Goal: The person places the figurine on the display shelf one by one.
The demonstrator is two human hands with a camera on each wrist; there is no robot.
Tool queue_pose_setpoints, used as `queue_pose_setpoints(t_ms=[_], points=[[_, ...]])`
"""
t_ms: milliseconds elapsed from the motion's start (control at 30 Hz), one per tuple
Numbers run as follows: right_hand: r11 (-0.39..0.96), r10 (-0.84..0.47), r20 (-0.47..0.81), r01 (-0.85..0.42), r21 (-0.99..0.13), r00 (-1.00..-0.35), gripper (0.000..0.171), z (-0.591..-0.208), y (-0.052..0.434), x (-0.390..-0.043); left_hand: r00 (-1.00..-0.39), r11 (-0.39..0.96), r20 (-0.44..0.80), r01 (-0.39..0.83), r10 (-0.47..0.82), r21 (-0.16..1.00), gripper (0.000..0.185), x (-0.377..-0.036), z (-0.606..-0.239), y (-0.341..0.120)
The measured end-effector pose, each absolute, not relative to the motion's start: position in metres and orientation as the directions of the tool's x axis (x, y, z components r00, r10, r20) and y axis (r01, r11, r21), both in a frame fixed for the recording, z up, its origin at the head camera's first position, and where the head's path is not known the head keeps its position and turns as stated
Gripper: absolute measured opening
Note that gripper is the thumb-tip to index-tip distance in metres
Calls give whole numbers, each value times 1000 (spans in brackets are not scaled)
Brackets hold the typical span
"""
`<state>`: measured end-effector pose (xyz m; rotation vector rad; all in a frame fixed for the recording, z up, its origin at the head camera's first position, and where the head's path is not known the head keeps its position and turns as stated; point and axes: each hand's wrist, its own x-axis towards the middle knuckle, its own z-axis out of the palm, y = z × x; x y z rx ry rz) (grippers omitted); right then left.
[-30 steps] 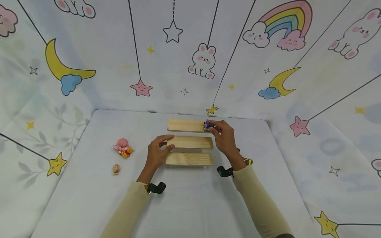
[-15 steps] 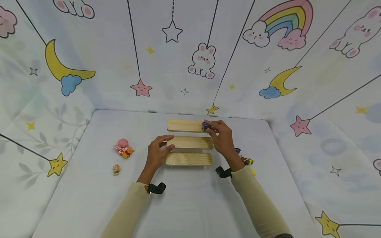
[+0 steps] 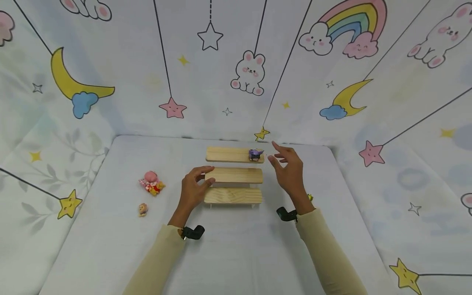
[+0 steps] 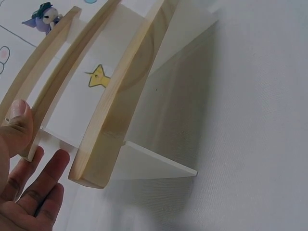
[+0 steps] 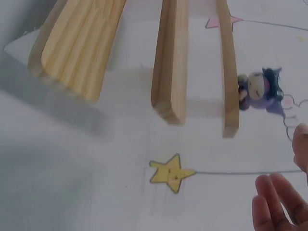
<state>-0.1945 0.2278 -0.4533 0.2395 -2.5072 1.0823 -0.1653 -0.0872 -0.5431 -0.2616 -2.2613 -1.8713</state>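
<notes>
At the bottom of the frame, two tan sleeves reach in over the white bench. A tiny tan toy sits on the bench at the left. Next to the right wrist, a bit of something yellow peeks out, but most of it is hidden.

In the middle of the frame is a little stand with three wooden boards, like steps. The front board is the lowest, and no toy is on it. The left hand pinches the left end of the middle board with its thumb and fingers. Off to the left lies a pink and red toy.

Farther back, right of the stand, is the right hand. Half a second ago it was pinching the purple toy. Now it has let go and moved to the right, with its thumb and finger apart and nothing in them. The purple toy stands up near the right end of the back board. So that toy is in place by itself, and the right hand is free.
</notes>
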Motion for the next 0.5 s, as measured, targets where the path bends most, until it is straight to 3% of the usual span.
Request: queue_pose_setpoints(t_ms=[233, 500], points=[[713, 128, 353, -162, -683, -927, 52, -467, 278, -192, -963, 203, 269, 266, 14, 942, 42, -166, -544, -88], [723, 139, 232, -62, -688, -963, 52, -494, 322, -183, -970, 179, 242, 241, 17, 954, 41, -168, -547, -88]])
